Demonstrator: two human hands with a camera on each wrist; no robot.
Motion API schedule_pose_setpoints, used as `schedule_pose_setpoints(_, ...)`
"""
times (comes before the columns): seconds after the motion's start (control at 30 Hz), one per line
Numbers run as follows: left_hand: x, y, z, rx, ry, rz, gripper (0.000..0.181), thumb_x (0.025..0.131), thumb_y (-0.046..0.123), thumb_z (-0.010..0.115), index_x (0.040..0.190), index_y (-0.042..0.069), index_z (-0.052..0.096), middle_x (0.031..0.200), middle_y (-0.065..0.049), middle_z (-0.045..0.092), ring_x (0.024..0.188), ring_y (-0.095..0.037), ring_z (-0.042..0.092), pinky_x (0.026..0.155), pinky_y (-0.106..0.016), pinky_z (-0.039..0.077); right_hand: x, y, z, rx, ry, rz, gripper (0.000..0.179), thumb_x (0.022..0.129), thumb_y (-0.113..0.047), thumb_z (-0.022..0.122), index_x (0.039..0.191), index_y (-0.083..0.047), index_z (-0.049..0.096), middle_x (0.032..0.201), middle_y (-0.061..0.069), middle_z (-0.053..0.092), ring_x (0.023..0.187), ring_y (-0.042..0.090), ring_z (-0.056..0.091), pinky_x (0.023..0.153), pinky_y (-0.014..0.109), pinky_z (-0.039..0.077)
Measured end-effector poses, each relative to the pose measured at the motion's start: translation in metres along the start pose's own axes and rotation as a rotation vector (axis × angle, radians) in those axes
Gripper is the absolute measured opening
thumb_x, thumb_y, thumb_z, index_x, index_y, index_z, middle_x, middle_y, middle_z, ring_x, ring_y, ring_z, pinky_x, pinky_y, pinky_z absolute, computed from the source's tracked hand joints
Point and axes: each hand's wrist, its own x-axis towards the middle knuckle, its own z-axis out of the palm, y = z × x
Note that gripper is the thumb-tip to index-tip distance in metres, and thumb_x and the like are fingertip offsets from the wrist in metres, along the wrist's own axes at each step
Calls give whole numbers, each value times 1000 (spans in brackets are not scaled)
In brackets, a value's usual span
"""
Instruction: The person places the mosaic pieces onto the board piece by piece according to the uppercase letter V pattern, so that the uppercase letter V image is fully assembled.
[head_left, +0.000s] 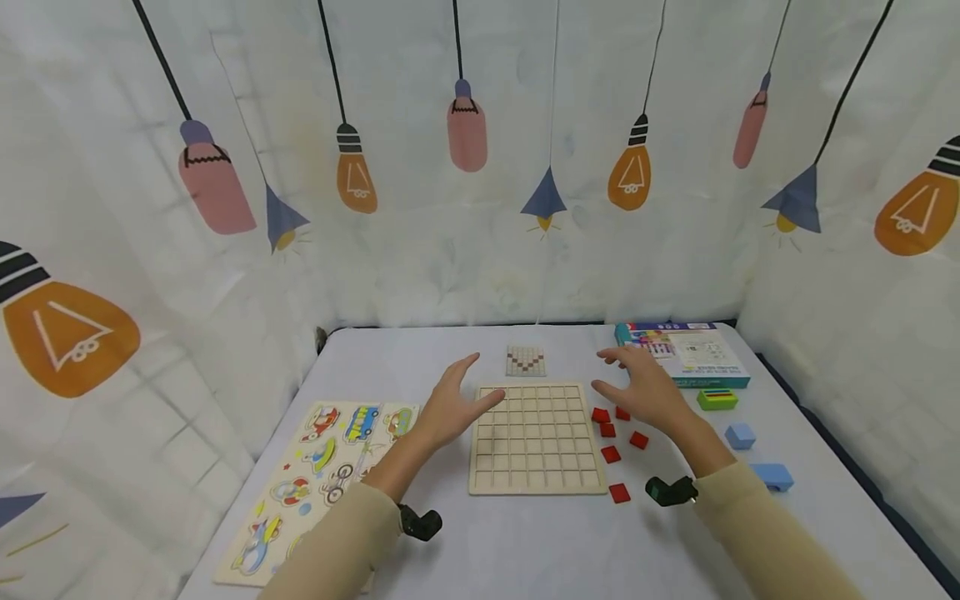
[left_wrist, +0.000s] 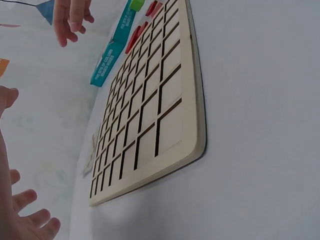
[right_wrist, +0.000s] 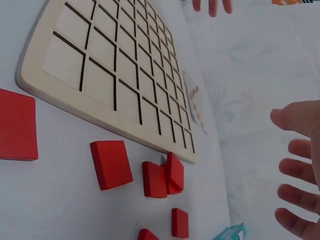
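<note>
A pale wooden grid board (head_left: pixel 536 442) lies flat in the middle of the table, its square cells bare. Above its left edge hovers my left hand (head_left: pixel 455 407), fingers spread and nothing held. Over the table to the board's right, my right hand (head_left: pixel 643 387) is raised with loosely bent fingers, holding nothing. Several red square tiles (head_left: pixel 611 454) are scattered along the board's right side; in the right wrist view a red tile (right_wrist: pixel 111 164) shows its thickness, and one leans on another. Beyond the board lies a small pattern card (head_left: pixel 526 361) with a zigzag of reddish squares.
On the left is a wooden picture puzzle board (head_left: pixel 300 467) with vehicles, partly under my left arm. A teal-edged box (head_left: pixel 697 354) lies at the back right. Near it are a green and yellow block (head_left: pixel 717 399), a blue block (head_left: pixel 740 436) and a longer blue block (head_left: pixel 772 476).
</note>
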Motion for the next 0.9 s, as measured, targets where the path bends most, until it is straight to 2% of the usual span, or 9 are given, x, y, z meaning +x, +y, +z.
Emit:
schedule_pose_setpoints(0.17, -18, -7, 5, -17, 21, -1, 95, 94, 67, 80, 171, 28, 41, 179, -2, 39, 168, -33, 36, 132, -66, 38, -9, 5, 11, 62, -57, 51, 51, 100, -42, 82, 145, -19, 71, 139, 11, 68, 127, 33, 58, 93, 47, 64)
schedule_pose_setpoints(0.33, -37, -10, 8, -38, 13, -5, 97, 91, 67, 83, 169, 26, 45, 178, -2, 40, 168, -32, 36, 133, -66, 37, -15, 10, 21, 102, -111, 72, 49, 100, -37, 84, 142, -15, 74, 131, 11, 68, 119, 30, 58, 82, 31, 58)
schedule_pose_setpoints(0.5, -54, -13, 13, -29, -34, 16, 102, 88, 65, 86, 169, 19, 44, 178, -5, 40, 168, -32, 36, 134, -65, 36, -20, 15, 28, 121, -136, 72, 49, 99, -39, 85, 141, -15, 74, 130, 11, 67, 119, 29, 56, 82, 30, 56)
schedule_pose_setpoints(0.6, -62, -18, 17, -20, -33, 27, 106, 86, 65, 88, 168, 14, 45, 176, -8, 43, 166, -33, 38, 134, -64, 37, -21, 21, 34, 111, -140, 73, 49, 98, -40, 86, 140, -16, 75, 128, 8, 67, 117, 27, 56, 82, 29, 56)
schedule_pose_setpoints(0.73, -70, -25, 22, -23, -22, 7, 107, 84, 63, 91, 168, 15, 46, 175, -7, 45, 166, -31, 39, 134, -62, 37, -21, 27, 40, 111, -137, 75, 50, 96, -40, 88, 138, -16, 76, 125, 8, 66, 114, 27, 55, 79, 29, 56)
schedule_pose_setpoints(0.9, -79, -30, 28, -25, -25, -10, 108, 83, 65, 91, 168, 17, 46, 174, -3, 46, 166, -31, 39, 135, -61, 36, -24, 34, 44, 94, -130, 68, 48, 94, -40, 90, 134, -17, 78, 119, 5, 66, 113, 26, 53, 82, 31, 54)
